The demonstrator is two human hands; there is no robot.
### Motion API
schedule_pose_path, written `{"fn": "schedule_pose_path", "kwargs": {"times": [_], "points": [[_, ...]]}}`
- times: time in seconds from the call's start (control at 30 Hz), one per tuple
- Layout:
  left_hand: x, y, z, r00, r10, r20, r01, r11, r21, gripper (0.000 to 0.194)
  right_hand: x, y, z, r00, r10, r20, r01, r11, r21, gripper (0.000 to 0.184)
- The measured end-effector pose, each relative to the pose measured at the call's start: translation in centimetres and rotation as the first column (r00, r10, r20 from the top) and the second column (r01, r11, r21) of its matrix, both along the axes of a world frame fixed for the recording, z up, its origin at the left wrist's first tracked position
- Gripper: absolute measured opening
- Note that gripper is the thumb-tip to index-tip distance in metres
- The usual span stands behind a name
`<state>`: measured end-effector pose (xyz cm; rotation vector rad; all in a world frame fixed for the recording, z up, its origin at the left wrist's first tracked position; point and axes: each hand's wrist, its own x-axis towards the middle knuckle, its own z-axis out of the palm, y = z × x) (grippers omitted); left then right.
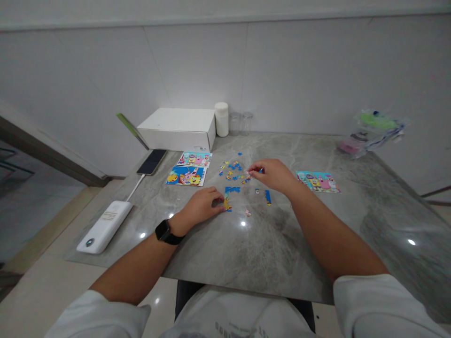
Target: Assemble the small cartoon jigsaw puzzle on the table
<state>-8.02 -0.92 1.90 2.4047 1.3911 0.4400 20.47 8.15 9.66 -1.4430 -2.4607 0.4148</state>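
Observation:
My left hand (204, 204) rests on the table at the left edge of a joined corner of jigsaw puzzle (227, 190). Its thumb and curled fingers are apart, with the tips touching that edge. Over the right side of a heap of loose puzzle pieces (233, 166), my right hand (270, 172) pinches a small pinkish puzzle piece (247, 172), partly hidden by the fingertips. Right of the joined corner lie a short blue joined strip (268, 197) and a single piece (257, 191). Another pinkish loose piece (248, 213) lies nearer to me.
Two cartoon picture cards (186, 175) lie at left, and another card (319, 181) at right. Behind stand a white box (176, 126), a white bottle (221, 119) and clear glasses (241, 124). A phone (151, 162) is cabled to a power bank (104, 227). A plastic bag (373, 131) sits at back right.

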Motion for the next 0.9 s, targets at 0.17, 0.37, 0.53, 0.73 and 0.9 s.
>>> {"fn": "schedule_pose_path", "kwargs": {"times": [0.17,0.37,0.53,0.73,0.9], "points": [[-0.2,0.1,0.3,1.000,0.025,0.000,-0.025,1.000,0.005,0.020,0.6,-0.3,0.7,1.000,-0.017,-0.017,0.018,0.999,0.040,0.026],[-1.1,2.1,2.1,0.995,0.089,-0.043,-0.086,0.993,0.075,0.019,1.6,-0.1,1.6,0.998,-0.063,-0.021,0.064,0.996,0.058,0.025],[-1.2,5.8,4.9,0.983,0.130,-0.130,-0.109,0.982,0.153,0.021,2.3,0.1,1.8,0.996,-0.089,-0.007,0.089,0.994,0.061,0.025],[0.1,11.7,5.9,0.939,0.224,-0.263,-0.197,0.972,0.125,0.020,2.5,0.3,1.7,0.993,-0.118,0.030,0.117,0.992,0.036,0.025],[0.6,14.2,4.5,0.924,0.269,-0.273,-0.261,0.963,0.067,0.019,2.5,0.8,1.0,0.988,-0.120,0.093,0.117,0.992,0.040,0.025]]}}
